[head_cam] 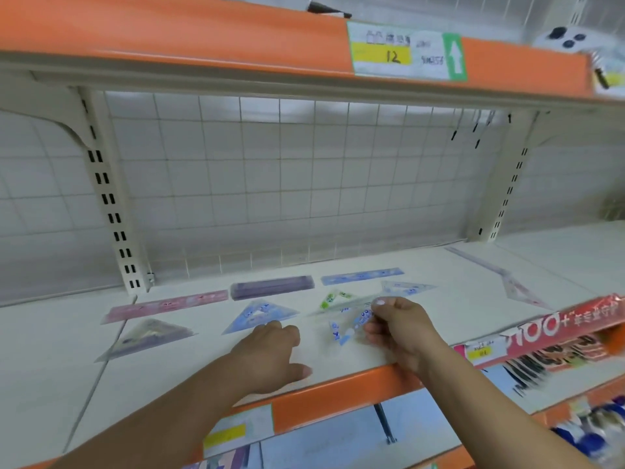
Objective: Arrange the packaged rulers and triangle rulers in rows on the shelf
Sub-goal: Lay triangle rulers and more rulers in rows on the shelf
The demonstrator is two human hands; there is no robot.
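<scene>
Clear-wrapped triangle ruler [348, 321] pinched by right hand [400, 328], left hand [270, 346] loosely curled – bare shelf [338, 360] front edge beneath.

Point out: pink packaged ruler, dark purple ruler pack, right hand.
pink packaged ruler [169, 305], head view, middle of its length
dark purple ruler pack [272, 287], head view, centre of top face
right hand [400, 328], head view, back of hand

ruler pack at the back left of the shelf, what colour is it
Pink, a long flat pack; the head view shows it.
</scene>
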